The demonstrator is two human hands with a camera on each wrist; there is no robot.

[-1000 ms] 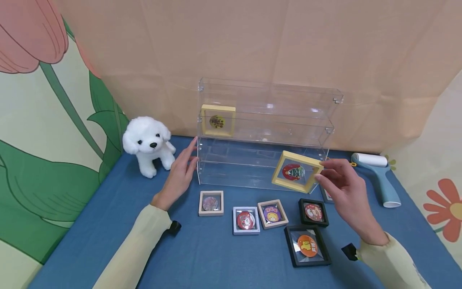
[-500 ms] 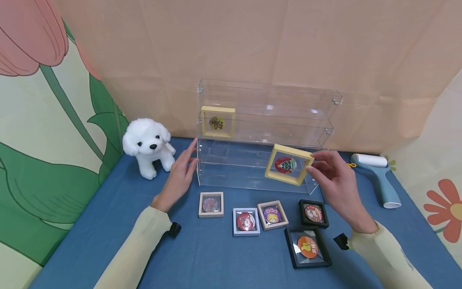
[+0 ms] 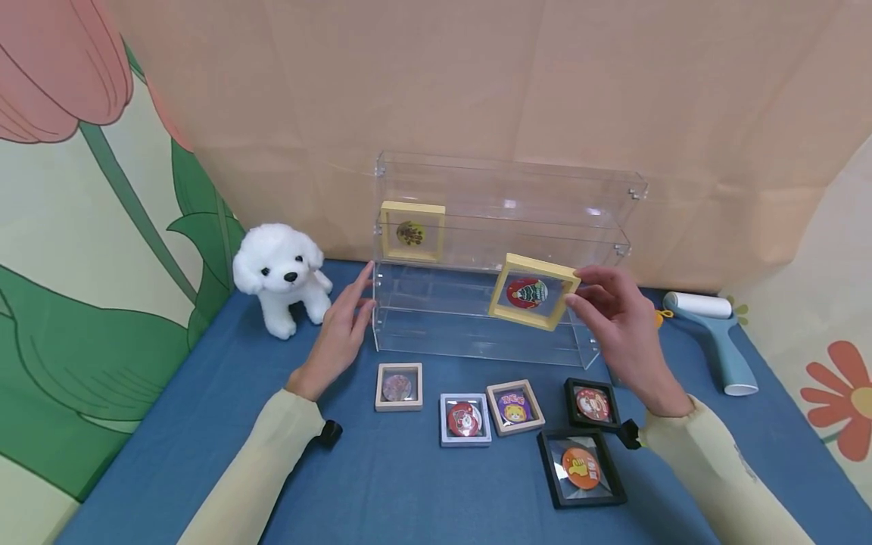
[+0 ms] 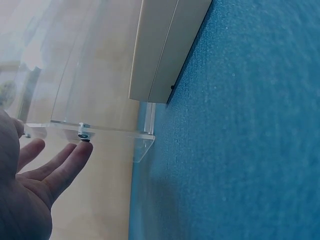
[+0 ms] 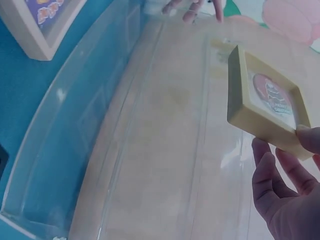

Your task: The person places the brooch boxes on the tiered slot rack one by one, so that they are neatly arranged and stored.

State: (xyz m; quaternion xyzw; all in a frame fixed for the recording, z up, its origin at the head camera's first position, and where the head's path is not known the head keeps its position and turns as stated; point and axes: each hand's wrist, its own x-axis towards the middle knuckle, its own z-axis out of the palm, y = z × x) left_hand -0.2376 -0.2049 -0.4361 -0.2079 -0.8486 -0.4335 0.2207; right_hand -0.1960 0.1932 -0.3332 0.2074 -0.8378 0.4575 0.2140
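My right hand (image 3: 623, 333) pinches the right edge of a yellow display frame (image 3: 500, 312), thumb in front and fingers behind. Inside that frame is a round red badge with a green tree (image 3: 527, 293); it hangs tilted before the middle of a clear acrylic tiered shelf (image 3: 436, 344). My left hand (image 3: 338, 333) has its fingers extended, with the fingertips at the shelf's left side panel. In the left wrist view those fingertips reach a small metal fastener (image 4: 84, 134) on the panel. Another yellow frame (image 3: 412, 257) with a round badge stands on an upper tier at the left.
Several small framed badges lie before the shelf, among them a lavender frame (image 3: 465, 440) and a large black frame (image 3: 589, 500). A white plush dog (image 3: 278, 261) stands left of the shelf. At right lies a blue-handled lint roller (image 3: 725, 348).
My right hand has carried the yellow frame up and to the left, closer to the shelf's middle tiers. The left hand stays at the shelf's side.
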